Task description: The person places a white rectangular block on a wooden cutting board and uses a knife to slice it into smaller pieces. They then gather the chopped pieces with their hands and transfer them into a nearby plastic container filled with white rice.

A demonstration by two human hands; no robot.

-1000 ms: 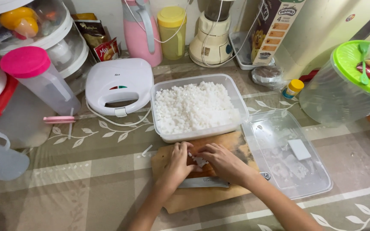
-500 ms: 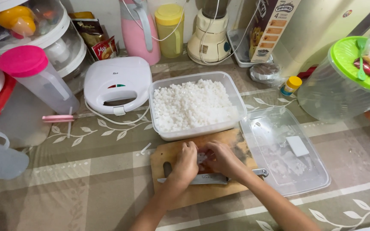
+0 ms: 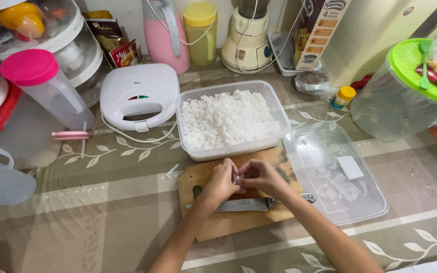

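I pinch a small white piece (image 3: 237, 178) between the fingertips of my left hand (image 3: 220, 183) and right hand (image 3: 260, 176), both closed on it, over the far edge of the board (image 3: 228, 222). A knife (image 3: 244, 204) lies flat on the board just beneath my wrists. The tub (image 3: 232, 120) of white cubes touches the board's far edge; its lid (image 3: 335, 174) lies at the right.

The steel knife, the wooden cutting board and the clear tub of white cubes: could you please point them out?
steel knife (image 3: 241, 205), head view, on the flat of its blade.
wooden cutting board (image 3: 228, 225), head view, on bare wood below the knife.
clear tub of white cubes (image 3: 188, 96), head view, on its upper left rim.
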